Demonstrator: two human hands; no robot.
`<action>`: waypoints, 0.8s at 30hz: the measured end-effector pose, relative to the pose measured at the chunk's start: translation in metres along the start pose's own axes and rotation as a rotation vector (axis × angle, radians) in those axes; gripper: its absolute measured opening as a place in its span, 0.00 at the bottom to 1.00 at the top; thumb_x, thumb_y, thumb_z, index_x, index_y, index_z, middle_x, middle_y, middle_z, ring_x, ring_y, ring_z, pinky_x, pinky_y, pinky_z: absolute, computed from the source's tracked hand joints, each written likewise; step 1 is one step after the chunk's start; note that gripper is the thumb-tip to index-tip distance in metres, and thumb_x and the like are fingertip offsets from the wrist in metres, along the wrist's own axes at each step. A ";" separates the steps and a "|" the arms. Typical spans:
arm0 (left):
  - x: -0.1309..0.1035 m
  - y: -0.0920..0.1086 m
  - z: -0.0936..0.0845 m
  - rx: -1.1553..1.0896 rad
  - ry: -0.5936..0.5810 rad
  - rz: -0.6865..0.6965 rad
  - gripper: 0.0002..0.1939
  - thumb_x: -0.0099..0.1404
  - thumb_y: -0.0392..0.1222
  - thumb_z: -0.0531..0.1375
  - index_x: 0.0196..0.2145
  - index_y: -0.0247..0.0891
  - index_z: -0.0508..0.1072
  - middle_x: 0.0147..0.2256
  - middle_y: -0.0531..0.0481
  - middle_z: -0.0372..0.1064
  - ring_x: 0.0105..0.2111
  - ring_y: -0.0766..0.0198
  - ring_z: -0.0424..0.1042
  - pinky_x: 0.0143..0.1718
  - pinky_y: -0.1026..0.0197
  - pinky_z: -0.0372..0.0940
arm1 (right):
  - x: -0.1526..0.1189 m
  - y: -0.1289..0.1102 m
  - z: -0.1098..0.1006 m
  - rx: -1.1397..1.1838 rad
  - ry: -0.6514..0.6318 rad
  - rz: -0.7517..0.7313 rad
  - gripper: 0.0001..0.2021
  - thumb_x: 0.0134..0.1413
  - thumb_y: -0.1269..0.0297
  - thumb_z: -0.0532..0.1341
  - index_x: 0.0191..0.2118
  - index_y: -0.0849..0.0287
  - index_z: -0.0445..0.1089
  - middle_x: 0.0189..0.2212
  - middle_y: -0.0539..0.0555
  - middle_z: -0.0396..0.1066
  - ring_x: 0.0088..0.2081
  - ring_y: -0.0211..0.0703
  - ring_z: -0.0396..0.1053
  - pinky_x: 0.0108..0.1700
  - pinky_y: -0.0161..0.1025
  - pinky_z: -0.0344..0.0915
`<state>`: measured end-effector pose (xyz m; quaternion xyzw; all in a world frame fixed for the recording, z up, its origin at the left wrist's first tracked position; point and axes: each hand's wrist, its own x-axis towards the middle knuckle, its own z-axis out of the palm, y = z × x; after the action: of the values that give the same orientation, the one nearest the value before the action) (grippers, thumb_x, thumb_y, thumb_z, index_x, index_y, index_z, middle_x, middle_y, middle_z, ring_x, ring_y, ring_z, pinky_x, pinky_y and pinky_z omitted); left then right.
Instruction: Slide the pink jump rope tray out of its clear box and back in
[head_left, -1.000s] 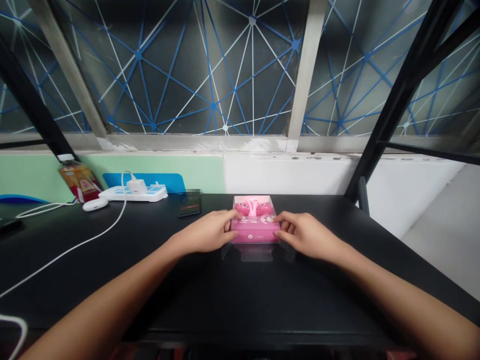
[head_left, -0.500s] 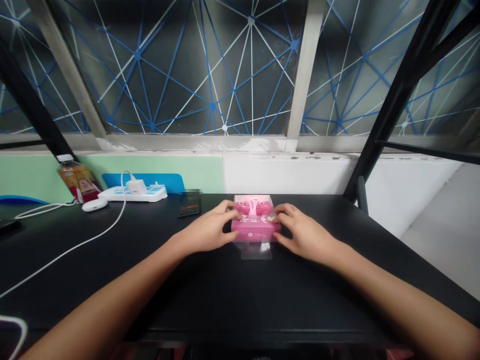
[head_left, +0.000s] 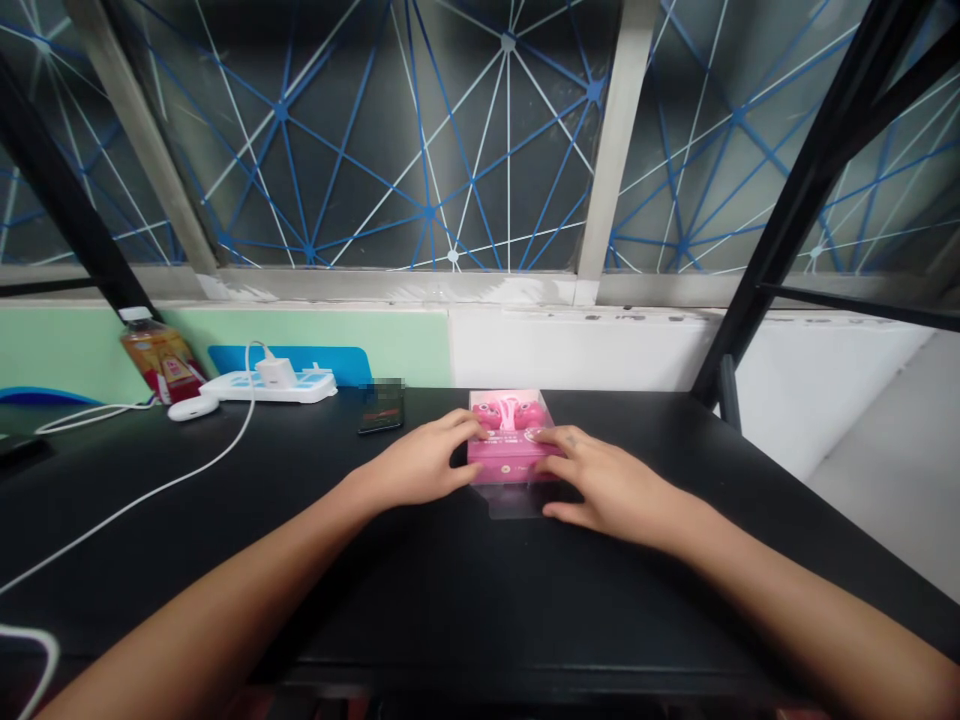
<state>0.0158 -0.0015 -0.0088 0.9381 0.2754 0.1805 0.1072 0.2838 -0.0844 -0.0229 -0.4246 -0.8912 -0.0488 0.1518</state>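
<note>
Both my hands are on the pink box (head_left: 512, 445), which sits flat on the black desk (head_left: 420, 580), centre and towards the far edge, just short of the white wall panel (head_left: 592, 350). My left hand (head_left: 416, 465) cups the box's left side, fingers curled against it, thumb up near the top edge. My right hand (head_left: 607, 480) lies flatter, fingers spread, fingertips (head_left: 541, 436) resting on the top right of the box; thumb low by the front corner. Neither is pinching anything; contact only. The box holds two round pink items (head_left: 508, 412) in its far half. The print on the pink front panel is small white text plus a round logo, too small to read. A clear plastic flap (head_left: 514, 500) sticks out of the front of the box onto the desk. To the left of the box, apart from it, is a dark phone (head_left: 381, 410), screen blurred. Further left is a white power strip (head_left: 266, 385) with blue sockets and a white charger (head_left: 274, 372) plugged in, its white cable (head_left: 150, 490) running across the desk towards me. Beside the strip are a white earbud-style case (head_left: 193, 407) and a bottle (head_left: 161, 355) with an orange-red label, writing illegible. Behind it all is a window with a blue and white line pattern (head_left: 427, 150).
</note>
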 end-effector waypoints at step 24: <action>-0.002 0.005 -0.004 -0.001 0.025 -0.034 0.15 0.65 0.48 0.60 0.48 0.44 0.70 0.49 0.48 0.65 0.44 0.58 0.69 0.46 0.56 0.65 | 0.011 -0.001 0.001 0.201 0.219 -0.004 0.08 0.60 0.72 0.56 0.44 0.57 0.66 0.41 0.56 0.70 0.44 0.46 0.67 0.46 0.45 0.68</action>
<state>0.0145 -0.0065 -0.0043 0.9310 0.2925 0.1904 0.1071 0.2765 -0.0767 -0.0200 -0.3977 -0.8706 -0.0053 0.2897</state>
